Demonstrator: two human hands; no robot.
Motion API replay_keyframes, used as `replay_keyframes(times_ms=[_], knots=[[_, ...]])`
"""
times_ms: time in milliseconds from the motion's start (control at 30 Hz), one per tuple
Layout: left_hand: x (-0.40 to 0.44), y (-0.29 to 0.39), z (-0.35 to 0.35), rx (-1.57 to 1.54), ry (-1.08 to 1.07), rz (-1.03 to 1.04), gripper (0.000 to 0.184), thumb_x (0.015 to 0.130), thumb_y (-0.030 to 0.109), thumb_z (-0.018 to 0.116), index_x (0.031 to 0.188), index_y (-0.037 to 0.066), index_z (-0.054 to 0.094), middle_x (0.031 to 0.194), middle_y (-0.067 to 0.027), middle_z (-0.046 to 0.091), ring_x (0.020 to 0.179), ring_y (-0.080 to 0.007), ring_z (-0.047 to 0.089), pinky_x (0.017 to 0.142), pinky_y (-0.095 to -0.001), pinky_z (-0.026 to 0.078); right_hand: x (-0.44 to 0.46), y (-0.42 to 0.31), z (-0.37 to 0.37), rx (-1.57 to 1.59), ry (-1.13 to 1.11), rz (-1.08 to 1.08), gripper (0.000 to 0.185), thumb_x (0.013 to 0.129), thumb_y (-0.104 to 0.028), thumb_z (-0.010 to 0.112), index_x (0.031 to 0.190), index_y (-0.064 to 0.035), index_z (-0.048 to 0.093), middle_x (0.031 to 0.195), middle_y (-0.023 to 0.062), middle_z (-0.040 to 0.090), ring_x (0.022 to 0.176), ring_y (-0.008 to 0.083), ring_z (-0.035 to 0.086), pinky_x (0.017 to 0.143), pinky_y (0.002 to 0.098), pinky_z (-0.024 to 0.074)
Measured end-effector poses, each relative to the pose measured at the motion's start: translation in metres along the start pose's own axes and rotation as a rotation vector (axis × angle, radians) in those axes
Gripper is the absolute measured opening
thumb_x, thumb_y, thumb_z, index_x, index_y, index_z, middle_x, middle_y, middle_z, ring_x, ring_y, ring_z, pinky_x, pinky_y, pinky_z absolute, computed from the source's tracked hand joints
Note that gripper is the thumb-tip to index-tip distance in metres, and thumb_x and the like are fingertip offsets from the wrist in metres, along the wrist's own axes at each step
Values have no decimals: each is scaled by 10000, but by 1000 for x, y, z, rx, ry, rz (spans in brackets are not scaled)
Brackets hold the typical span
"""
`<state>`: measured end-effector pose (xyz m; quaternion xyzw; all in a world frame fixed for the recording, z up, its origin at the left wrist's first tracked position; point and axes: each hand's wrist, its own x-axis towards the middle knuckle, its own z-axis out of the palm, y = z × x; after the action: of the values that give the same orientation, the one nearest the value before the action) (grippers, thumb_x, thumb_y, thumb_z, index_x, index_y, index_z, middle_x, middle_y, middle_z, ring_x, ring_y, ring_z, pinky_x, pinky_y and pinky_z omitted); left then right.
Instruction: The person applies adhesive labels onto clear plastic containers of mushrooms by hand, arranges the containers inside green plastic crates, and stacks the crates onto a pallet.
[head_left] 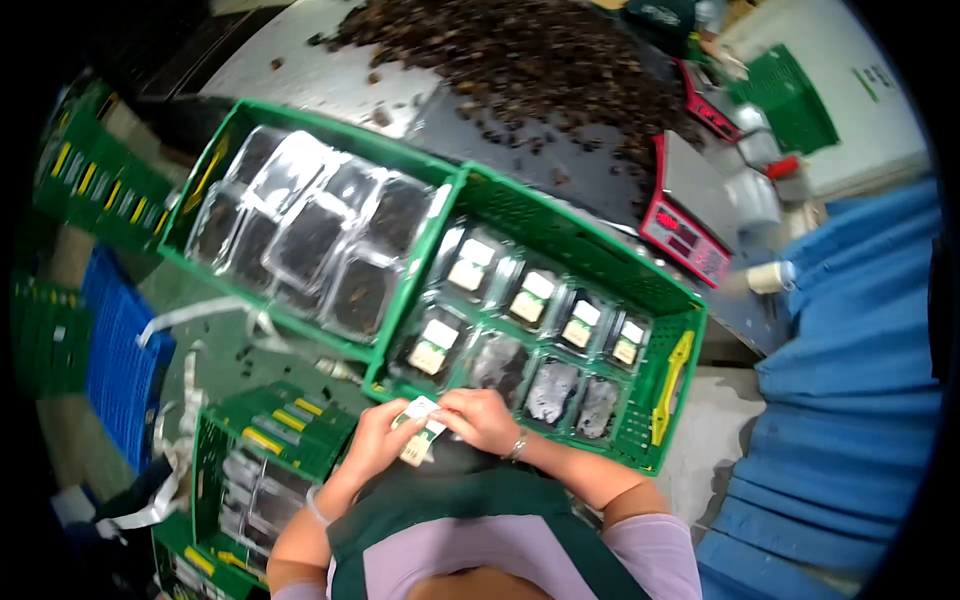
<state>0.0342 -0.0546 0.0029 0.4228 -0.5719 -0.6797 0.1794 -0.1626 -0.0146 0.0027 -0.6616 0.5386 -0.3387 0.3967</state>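
Observation:
A small white and green label (418, 430) is pinched between my two hands, just past the near edge of a green crate (455, 215). My left hand (378, 440) grips its left side, and my right hand (480, 418) holds its upper right part. In that crate stand clear plastic boxes in two rows. Several carry such labels, like the box (437, 347) at the near left; others, such as the dark box (552, 390), show no label. A second green crate (240, 110) on the left holds stacked clear boxes (310, 240) with dark contents.
Dark brown pieces (520, 70) are heaped on the metal table (420, 100). Two red scales stand right, one nearer (685, 235). A white spool (770, 277) and blue curtain (840, 370) are at the right. Another person's hand (728, 62) is at the top right. Crates stand lower left (290, 425).

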Motion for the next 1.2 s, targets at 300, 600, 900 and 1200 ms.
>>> replay_keyframes(times_ms=[300, 600, 900, 1200], knots=[[-15, -14, -35, 316, -298, -155, 311, 836, 153, 532, 1102, -8, 544, 965, -154, 632, 910, -204, 595, 783, -310, 448, -10, 116, -54, -442, 294, 369, 234, 841, -257, 560, 842, -28, 511, 773, 175, 578, 721, 371, 576, 608, 439, 446], [-38, 1, -40, 192, -234, -420, 299, 894, 224, 543, 1146, 72, 594, 1263, -143, 451, 1177, -218, 417, 1021, -336, 292, -22, 119, -37, -541, 207, 227, 432, 704, -270, 725, 949, -25, 468, 912, 163, 542, 706, 312, 587, 592, 387, 460], [-5, 31, 31, 240, -34, -55, 121, 807, 76, 625, 845, -32, 584, 706, -72, 615, 646, -76, 522, 583, -252, 436, -44, 1, -20, 102, 252, 91, 231, 855, -268, 547, 811, -45, 584, 752, 130, 593, 688, 310, 589, 590, 385, 440], [-8, 39, 20, 681, -339, 432, 87, 856, 73, 553, 914, 21, 593, 943, -85, 638, 818, -189, 616, 716, -256, 456, -115, 178, -97, -678, -45, 653, 316, 689, -258, 726, 870, -74, 544, 896, 139, 603, 812, 315, 611, 659, 437, 481]])
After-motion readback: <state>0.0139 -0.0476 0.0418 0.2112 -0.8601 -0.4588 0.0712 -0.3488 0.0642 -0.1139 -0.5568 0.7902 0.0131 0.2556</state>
